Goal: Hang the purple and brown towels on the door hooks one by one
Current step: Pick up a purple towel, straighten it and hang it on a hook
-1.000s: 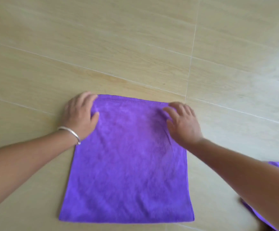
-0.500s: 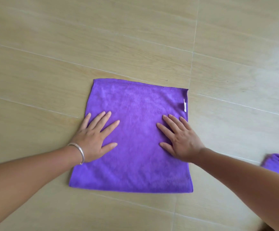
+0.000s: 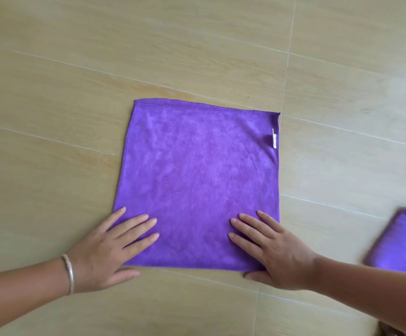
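Observation:
A purple towel lies flat and square on the tiled floor, with a small white tag on its right edge. My left hand, with a silver bangle at the wrist, presses flat on the towel's near left corner, fingers straight. My right hand presses flat on the near right corner, fingers spread. A second purple cloth lies at the right edge of the view, partly cut off. No brown towel, door or hooks are in view.
The floor is pale wood-look tile with light grout lines, and stretches bare beyond the towel and to its left.
Both hands have slid down the towel from its far corners to its near corners, staying flat on it. The towel now lies smoother and the view has shifted.

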A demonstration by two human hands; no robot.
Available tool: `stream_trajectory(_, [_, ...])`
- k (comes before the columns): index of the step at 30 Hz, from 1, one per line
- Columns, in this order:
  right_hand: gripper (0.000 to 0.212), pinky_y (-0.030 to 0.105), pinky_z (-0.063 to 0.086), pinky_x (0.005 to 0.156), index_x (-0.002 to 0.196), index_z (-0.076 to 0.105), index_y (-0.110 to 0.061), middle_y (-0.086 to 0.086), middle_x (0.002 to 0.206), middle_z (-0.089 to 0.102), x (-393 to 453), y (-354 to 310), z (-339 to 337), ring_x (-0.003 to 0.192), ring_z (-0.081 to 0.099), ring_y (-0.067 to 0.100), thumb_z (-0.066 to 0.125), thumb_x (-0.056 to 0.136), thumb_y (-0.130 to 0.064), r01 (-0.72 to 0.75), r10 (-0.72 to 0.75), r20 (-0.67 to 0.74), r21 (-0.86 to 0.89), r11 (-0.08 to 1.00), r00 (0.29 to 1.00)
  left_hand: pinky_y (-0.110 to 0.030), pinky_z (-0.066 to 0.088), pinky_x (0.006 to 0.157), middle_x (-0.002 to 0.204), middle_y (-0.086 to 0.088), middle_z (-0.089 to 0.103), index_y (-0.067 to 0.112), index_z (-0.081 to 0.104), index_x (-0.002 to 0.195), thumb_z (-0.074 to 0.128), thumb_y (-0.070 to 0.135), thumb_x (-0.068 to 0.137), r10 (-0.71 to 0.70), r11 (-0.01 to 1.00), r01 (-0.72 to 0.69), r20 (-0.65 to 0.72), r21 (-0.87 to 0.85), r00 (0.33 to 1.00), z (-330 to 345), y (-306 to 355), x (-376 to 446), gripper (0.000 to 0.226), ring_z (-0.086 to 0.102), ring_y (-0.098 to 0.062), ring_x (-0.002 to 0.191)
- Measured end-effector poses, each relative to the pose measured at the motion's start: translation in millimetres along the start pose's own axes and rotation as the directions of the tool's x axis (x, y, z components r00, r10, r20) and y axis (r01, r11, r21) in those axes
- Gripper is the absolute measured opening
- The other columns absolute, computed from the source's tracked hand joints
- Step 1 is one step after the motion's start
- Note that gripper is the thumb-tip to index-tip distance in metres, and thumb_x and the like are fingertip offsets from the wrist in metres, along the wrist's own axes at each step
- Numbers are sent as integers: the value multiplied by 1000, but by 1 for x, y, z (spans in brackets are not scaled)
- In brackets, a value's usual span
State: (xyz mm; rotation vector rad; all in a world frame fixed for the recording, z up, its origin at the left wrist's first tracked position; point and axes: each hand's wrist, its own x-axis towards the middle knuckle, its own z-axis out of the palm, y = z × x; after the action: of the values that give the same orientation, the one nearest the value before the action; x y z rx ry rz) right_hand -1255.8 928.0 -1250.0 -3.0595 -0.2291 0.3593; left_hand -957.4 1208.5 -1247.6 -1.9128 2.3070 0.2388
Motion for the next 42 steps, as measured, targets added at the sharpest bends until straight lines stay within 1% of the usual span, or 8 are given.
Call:
stream_trajectory(10, [54,64,32,105,141,47,-13,17,149,40,-6,-21,1,135,39,41,47,89,-27,-83,84,7,-101,991,996,-51,40,105,142,-6,51,14,61,129,38,18,89,-221,974,222,26,-40,975,-12,22,-17,46,52,-24,128])
stream_trajectory(15, [40,59,21,108,120,67,-7,19,131,58,0,-44,-60,127,49,38,68,83,-24,-336,337,7,-39,941,941,-43,15,116,132,-6,60,14,67,120,59,11,80,-456,887,462,167,5,874,-62,29,-15,41,53,-25,126])
stream_trajectory(18, [47,57,20,107,120,66,-10,17,127,61,-7,-43,-120,128,49,37,75,78,-29,-426,426,27,-7,905,905,-49,29,109,138,-3,54,18,61,128,65,18,86,-527,834,551,313,16,790,-129,27,-6,42,43,-22,135])
stream_trajectory(21, [43,54,13,110,124,63,-15,15,131,59,-13,-32,-188,133,44,34,63,86,-34,-479,480,44,-26,877,876,-43,15,115,155,3,30,25,37,146,36,29,102,-586,790,612,346,42,732,-199,14,-3,44,19,-16,146])
stream_trajectory(26, [41,55,10,114,133,54,-19,12,144,48,-22,-11,-316,142,30,32,46,97,-37,-555,556,61,-39,831,829,-39,13,116,157,9,27,29,31,148,27,33,104,-634,755,650,349,86,690,-328,-11,-9,44,13,-14,147])
stream_trajectory(33, [34,57,34,107,116,68,-21,10,125,63,-60,10,-506,129,50,30,66,86,-39,-573,574,-7,-64,817,819,-39,15,115,147,14,40,29,41,141,30,32,104,-624,766,641,298,50,723,-525,-33,-20,39,15,-15,147])
stream_trajectory(38, [46,51,29,100,97,75,-24,5,107,71,-87,10,-645,113,63,28,32,86,-40,-570,564,-113,-26,822,818,-34,12,117,151,15,35,31,38,142,29,32,104,-597,782,623,274,-8,754,-668,-44,-38,39,12,-11,147])
stream_trajectory(42, [65,44,53,90,91,74,-36,-8,102,71,-116,9,-753,108,66,17,10,101,-42,-578,576,-126,24,816,808,-27,18,114,149,17,38,31,41,141,32,31,104,-564,809,586,208,-56,799,-776,-52,-58,38,16,-10,146])
